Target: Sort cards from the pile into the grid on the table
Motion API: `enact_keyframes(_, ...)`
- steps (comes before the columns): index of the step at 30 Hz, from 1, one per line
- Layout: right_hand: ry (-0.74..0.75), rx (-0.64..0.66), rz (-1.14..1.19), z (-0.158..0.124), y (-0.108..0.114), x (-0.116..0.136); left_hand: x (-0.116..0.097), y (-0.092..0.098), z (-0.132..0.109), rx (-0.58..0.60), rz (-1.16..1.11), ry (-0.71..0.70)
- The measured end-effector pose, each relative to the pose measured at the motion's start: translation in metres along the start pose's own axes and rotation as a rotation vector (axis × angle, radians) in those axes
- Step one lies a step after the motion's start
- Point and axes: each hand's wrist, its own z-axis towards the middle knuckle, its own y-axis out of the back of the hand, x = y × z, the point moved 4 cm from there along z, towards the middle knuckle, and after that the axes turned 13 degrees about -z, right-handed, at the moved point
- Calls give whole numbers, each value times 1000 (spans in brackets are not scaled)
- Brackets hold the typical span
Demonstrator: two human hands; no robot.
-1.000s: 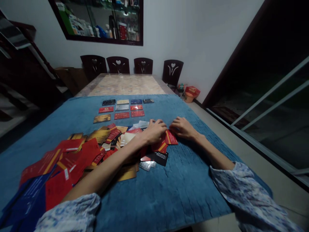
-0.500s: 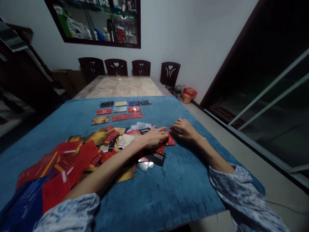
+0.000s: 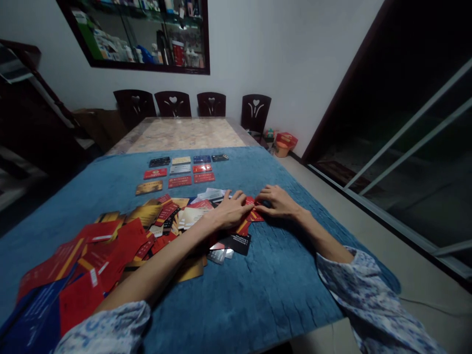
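Observation:
My left hand [image 3: 230, 211] lies over the right end of a heap of cards [image 3: 188, 216], its fingers spread and its thumb side against a red card [image 3: 257, 215]. From the right, my right hand [image 3: 276, 200] meets the same card, thumb and curled fingers closed on its edge. Below my left hand, a black card [image 3: 239, 243] and a silvery card [image 3: 217, 255] stick out of the heap. Larger red paper sleeves [image 3: 83, 295] and blue sleeves [image 3: 35, 314] spread toward the lower left, partly behind my left forearm.
Beyond the heap, several cards lie apart in rows, among them a gold card [image 3: 149, 187] and a black card [image 3: 159, 162]. A blue cloth [image 3: 273, 285] covers the near part of the table [image 3: 184, 132]. Dark chairs [image 3: 255, 112] stand at the far end.
My right hand has moved slightly left and closed on the red card's edge. My left hand has stayed over the heap, its fingers lifting and spreading a little. The view has shifted slightly.

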Motion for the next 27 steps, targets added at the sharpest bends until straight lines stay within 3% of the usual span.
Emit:
enact_keyframes(7,17,47,33,1,-1,2,4,8,1,51,-74,80)
enact_keyframes(27,22,93,123,-1,2,3,21,2,4,-73,-221,94)
